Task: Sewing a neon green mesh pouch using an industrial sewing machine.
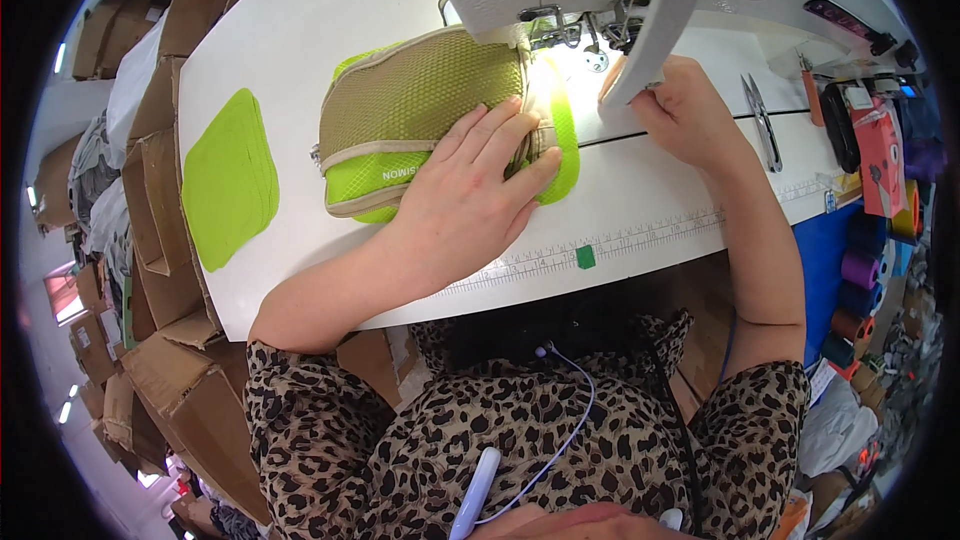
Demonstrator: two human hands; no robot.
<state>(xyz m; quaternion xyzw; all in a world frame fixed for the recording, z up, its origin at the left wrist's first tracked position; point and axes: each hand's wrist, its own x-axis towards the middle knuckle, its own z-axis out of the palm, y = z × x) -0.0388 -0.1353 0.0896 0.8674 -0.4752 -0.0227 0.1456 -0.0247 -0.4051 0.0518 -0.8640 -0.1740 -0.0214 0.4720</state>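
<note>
A small zippered pouch [390,100] in lime green and brown mesh lies on the white sewing machine table. A lime green flap sticks out at its right end, beside the machine's presser foot [597,58]. My left hand [470,180] lies flat over the pouch's right part, fingers spread and pressing on it. My right hand [688,112] is closed, its fingers curled just right of the needle area. A white curved part of the machine hides its fingertips, so what they hold, if anything, cannot be made out.
A stack of lime green fabric pieces [230,180] lies at the table's left. Thread snips [763,123] lie right of my right hand. A ruler strip [640,235] runs along the front edge. Cardboard boxes [160,200] stand left; thread spools [860,268] sit right.
</note>
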